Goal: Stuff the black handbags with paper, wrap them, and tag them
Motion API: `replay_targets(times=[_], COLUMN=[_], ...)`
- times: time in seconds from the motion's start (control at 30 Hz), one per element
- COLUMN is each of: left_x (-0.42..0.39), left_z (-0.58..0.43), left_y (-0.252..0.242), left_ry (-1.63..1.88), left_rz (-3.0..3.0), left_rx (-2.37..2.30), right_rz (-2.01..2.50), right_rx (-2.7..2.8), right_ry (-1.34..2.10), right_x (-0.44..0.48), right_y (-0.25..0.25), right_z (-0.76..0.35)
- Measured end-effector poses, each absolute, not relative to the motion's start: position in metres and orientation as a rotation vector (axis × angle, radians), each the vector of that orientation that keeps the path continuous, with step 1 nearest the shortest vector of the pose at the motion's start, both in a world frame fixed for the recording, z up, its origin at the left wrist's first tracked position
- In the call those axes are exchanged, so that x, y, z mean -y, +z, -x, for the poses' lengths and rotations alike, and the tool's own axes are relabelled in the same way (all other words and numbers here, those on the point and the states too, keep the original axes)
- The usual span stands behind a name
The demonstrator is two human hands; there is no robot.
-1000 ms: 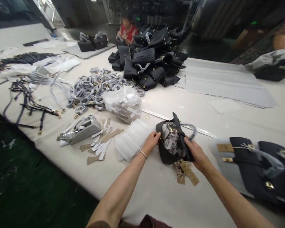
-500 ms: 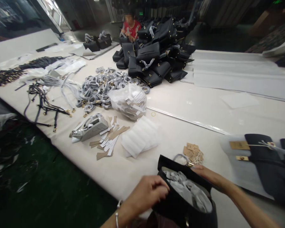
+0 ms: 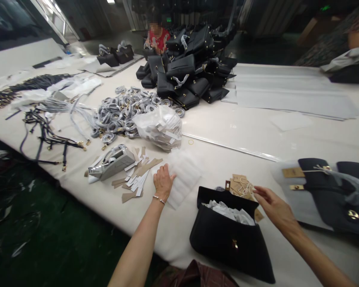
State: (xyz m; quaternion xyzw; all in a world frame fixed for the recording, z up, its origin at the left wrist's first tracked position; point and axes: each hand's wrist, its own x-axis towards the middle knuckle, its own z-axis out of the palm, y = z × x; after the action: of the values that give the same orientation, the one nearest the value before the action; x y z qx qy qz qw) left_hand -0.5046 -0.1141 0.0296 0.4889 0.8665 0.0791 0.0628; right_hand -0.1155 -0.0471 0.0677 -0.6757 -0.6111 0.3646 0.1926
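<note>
Flanking an open bag: left hand at 10 o'clock, right hand at 2

Underneath everything spreads the white table, its near edge slanting past the bag between 8 and 9 o'clock. A pile of black bags stands well off between 11 and 12. Bare tabletop stretches from the tags toward that pile. Laid-out bags bound the room beyond the right hand, between 2 and 3.

The bag sits nearest the wearer, between the two forearms, flap raised toward 12 o'clock. At 11 o'clock from it lies the foam sheet, a narrow gap apart.

The left hand is over the sheet's 9 o'clock side, fingers spread, well apart from the bag. The right fingers stretch out just beside the flap's 2 o'clock corner, near the tags' cords; whether they pinch one, I cannot tell. Pale stuffing fills the bag's mouth. The tags lie at 12 o'clock, behind the flap. Smallest is the gold clasp on the bag's front.
</note>
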Motion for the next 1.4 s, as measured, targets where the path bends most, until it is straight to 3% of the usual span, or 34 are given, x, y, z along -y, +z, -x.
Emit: replay_targets(times=[0.3, 0.5, 0.63, 0.77, 0.9, 1.0, 1.3, 1.4], left_x=[0.114, 0.139, 0.15, 0.139, 0.133, 0.139, 0.143, 0.142], left_z=[0.523, 0.5, 0.457, 0.411, 0.376, 0.362, 0.352, 0.349], left_y=[0.049, 0.151, 0.214, 0.2, 0.137, 0.106, 0.111, 0.107], left_ry=[0.379, 0.695, 0.46, 0.365, 0.291, 0.253, 0.138, 0.15], left_rz=[-1.416, -1.752, -1.821, -1.907, -1.917, -1.909, -1.999, -1.981], left_rx=[-2.429, -1.857, -1.241, -0.946, -1.051, -1.192, -1.335, -1.369], right_rz=[1.469, 0.957, 0.705, 0.813, 1.347, 1.443, 1.331, 1.284], right_rx=[1.981, 2.224, 2.477, 2.748, 2.707, 2.66, 2.628, 2.624], right_ry=[0.558, 0.256, 0.137, 0.36, 0.78, 0.965, 0.973, 0.768], right_x=[0.073, 0.097, 0.124, 0.13, 0.123, 0.124, 0.12, 0.121], right_y=[0.12, 0.213, 0.255, 0.228, 0.154, 0.112, 0.099, 0.11], right_z=[0.161, 0.192, 0.203, 0.194, 0.162, 0.143, 0.14, 0.142])
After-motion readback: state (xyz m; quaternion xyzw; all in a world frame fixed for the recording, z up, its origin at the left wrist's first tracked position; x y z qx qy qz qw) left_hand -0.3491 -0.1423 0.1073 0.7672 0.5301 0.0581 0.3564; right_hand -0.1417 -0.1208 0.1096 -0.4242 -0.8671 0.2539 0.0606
